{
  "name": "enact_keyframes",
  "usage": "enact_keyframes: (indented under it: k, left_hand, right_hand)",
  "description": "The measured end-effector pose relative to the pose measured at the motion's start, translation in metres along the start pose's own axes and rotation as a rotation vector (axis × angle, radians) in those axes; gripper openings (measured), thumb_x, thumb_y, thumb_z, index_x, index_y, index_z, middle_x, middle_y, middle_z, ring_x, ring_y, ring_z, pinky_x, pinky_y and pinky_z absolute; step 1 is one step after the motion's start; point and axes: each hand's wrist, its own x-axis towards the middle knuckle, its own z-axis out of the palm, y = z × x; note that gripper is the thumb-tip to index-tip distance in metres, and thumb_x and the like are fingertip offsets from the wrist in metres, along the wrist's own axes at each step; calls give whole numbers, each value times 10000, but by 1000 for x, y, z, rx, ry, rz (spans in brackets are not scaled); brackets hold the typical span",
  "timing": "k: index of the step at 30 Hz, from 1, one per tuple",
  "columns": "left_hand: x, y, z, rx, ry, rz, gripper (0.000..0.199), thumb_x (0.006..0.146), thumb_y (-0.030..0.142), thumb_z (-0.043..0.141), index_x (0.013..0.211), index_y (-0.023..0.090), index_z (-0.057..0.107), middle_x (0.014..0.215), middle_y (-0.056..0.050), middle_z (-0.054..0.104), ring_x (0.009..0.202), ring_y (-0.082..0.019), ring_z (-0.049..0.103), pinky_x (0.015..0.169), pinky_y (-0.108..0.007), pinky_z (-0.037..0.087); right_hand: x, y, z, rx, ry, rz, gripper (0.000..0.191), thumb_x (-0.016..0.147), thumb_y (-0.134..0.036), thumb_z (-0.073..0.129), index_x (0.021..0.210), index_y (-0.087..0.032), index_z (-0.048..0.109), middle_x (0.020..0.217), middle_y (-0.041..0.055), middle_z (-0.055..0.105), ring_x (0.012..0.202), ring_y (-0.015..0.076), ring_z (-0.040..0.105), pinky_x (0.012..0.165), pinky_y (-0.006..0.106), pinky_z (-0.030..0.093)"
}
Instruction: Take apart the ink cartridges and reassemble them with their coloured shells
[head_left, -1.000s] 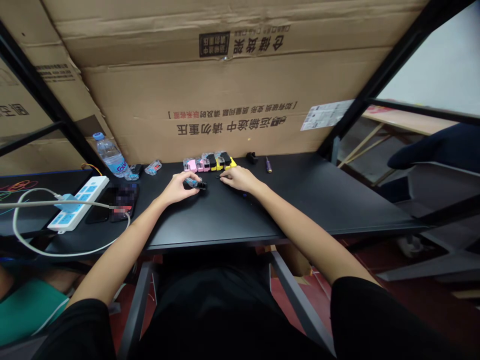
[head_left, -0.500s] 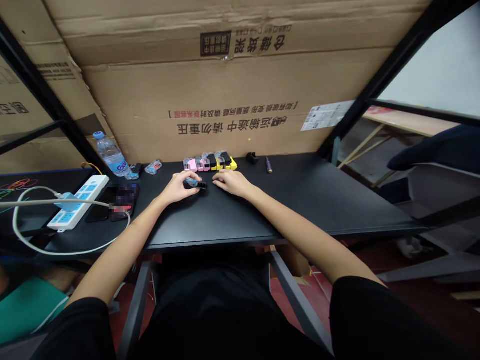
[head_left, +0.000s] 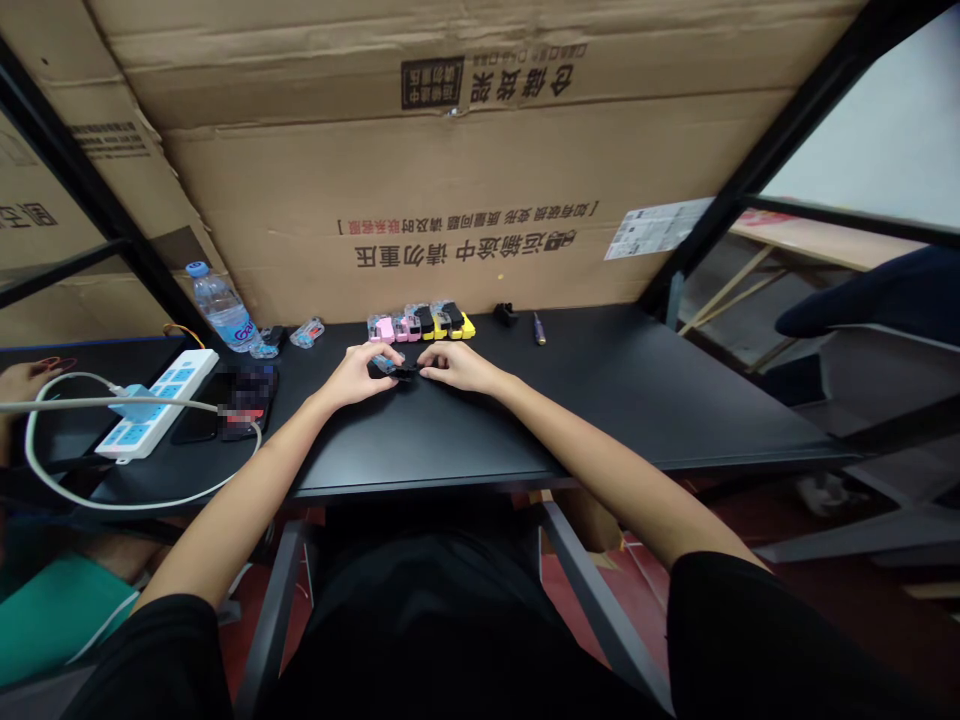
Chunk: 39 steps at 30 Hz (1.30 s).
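Note:
Between thumb and fingers, my left hand (head_left: 361,375) grips a small clear plastic piece (head_left: 386,364) with bluish bits inside and a black part (head_left: 406,371) at its right end. The thumb and fingertips of my right hand (head_left: 454,366) are closed at that black part; the exact contact is too small to make out. Just behind both hands stands a row of similar clear pieces with pink (head_left: 384,329), black (head_left: 426,322) and yellow (head_left: 468,327) parts.
On the black table (head_left: 600,400) lie a loose black part (head_left: 505,315) and a small screwdriver (head_left: 538,330). At left are a water bottle (head_left: 225,310), clear pieces (head_left: 307,333), a power strip (head_left: 157,405), phones (head_left: 244,400) and a cable. A co-worker's hand (head_left: 26,385) shows at far left.
My right hand has shifted slightly left, closing the gap to the black part. My left hand keeps its hold. A co-worker's hand has come into view at the far left.

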Motion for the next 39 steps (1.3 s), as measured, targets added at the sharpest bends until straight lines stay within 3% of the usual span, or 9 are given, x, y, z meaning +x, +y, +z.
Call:
enact_keyframes:
  k: [10,13,18,21,26,34,39]
  left_hand:
    - [1,0,1,18,-7,52,193,834,215,799,1021,229,757,1168,-69,834,1133,-249,778,1122,-466,550]
    - [0,-1,1,-2,9,69,186,846,217,790,1029,227,757,1154,-68,835,1120,-242,779,1110,-452,557]
    - [0,-4,2,-9,25,94,193,847,213,795,1038,227,765,1124,-61,834,1097,-244,781,1088,-444,559]
    - [0,-6,3,6,33,95,198,845,203,802,1037,226,765,1113,-53,834,1086,-242,781,1080,-437,558]
    - [0,-6,5,1,47,65,209,834,186,817,1033,220,764,1121,-61,834,1087,-245,782,1087,-439,558]
    - [-2,-8,5,-2,63,20,215,843,232,847,1045,228,774,1149,-66,836,1116,-265,773,1100,-468,548]
    - [-2,-6,4,17,82,-6,241,833,301,899,1037,239,785,1135,-63,838,1126,-281,766,1111,-493,532]
  right_hand:
    - [1,5,1,90,-7,77,135,875,-235,780,987,-160,768,909,60,758,774,177,654,756,314,541]
    - [0,5,0,189,54,85,154,891,-260,773,1009,-161,759,872,51,740,796,187,679,788,339,581]
    - [2,-4,2,317,190,-6,273,943,-367,753,1123,-173,818,1005,102,815,890,234,758,883,423,635]
    - [1,-11,2,263,225,-115,249,969,-355,739,1121,-196,854,1075,112,840,956,253,786,939,444,640]
    - [-2,-20,0,109,174,-266,231,1030,-276,683,1149,-237,877,1116,94,852,1031,249,800,1004,439,625]
    - [-4,-28,1,73,134,-323,284,1015,-179,633,1168,-207,870,1172,119,846,1061,258,804,1012,450,627]
    - [-3,-26,3,51,148,-311,271,984,-203,701,1210,-189,849,1106,113,843,928,235,791,899,406,645]
